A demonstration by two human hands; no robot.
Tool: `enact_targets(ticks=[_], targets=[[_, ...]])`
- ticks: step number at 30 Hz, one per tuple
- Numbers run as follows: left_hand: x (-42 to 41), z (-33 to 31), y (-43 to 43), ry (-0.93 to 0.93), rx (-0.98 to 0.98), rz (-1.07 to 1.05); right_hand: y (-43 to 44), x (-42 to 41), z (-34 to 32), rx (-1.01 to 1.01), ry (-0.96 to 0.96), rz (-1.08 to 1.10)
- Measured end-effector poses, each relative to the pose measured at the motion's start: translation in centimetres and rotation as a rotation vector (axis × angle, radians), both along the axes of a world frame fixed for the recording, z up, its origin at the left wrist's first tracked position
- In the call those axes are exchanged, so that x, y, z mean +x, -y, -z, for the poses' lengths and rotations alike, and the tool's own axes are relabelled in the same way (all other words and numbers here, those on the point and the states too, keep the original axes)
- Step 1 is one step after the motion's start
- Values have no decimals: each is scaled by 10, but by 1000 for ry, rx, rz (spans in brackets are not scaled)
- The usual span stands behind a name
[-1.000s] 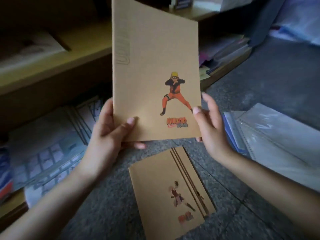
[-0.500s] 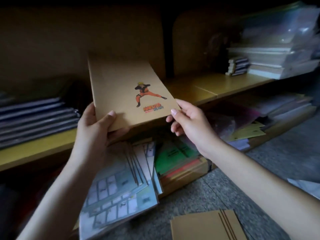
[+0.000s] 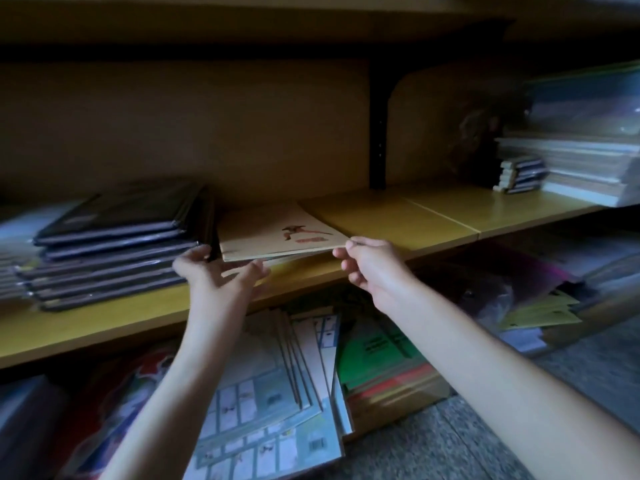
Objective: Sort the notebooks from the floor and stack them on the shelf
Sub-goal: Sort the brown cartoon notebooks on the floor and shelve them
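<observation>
Item 1, notebook [image 3: 277, 232]: brown cover with a small printed figure in orange and red lettering under it, both blurred on my feed. It lies nearly flat on the middle shelf [image 3: 415, 216], with its left edge just beside a stack of dark notebooks [image 3: 114, 237]. A thin pale edge shows under its near side, and I cannot tell what that is.

Item 2, right hand [image 3: 370, 268]: thumb and forefinger pinch the notebook's near right corner, and the other fingers are curled below.

Item 3, left hand [image 3: 218, 271]: fingers spread and loose, gripping nothing. The thumb is near the dark stack and the fingertips sit at the notebook's near left edge. I cannot make out whether they touch it.

Item 4, same shelf, far right: a tall pile of white books [image 3: 581, 168] with a small stack of little books [image 3: 519, 174] in front of it, well apart from the notebook. Clear plastic packets [image 3: 588, 102] rest on top of the white pile.

Item 5, lower level: a fanned pile of pale blue booklets [image 3: 270, 393] printed with grids, lying under my forearms. Green booklets [image 3: 377, 351] lie just to their right, and yellow sheets [image 3: 540, 310] farther right.

Item 6, floor [image 3: 433, 445]: grey and speckled, showing at the lower right.
</observation>
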State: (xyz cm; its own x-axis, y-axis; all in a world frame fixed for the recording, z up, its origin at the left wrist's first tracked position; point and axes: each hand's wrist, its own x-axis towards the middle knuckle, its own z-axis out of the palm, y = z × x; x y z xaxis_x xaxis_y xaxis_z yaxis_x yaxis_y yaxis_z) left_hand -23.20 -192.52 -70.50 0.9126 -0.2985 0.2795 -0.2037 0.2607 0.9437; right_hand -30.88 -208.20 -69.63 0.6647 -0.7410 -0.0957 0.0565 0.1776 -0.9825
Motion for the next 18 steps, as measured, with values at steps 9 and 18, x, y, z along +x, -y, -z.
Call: enact_targets(ticks=[9, 18], targets=[[4, 10, 8, -212, 6, 177, 10, 8, -3, -106, 11, -86], [-40, 31, 13, 532, 380, 223, 6, -34, 51, -381, 146, -29]])
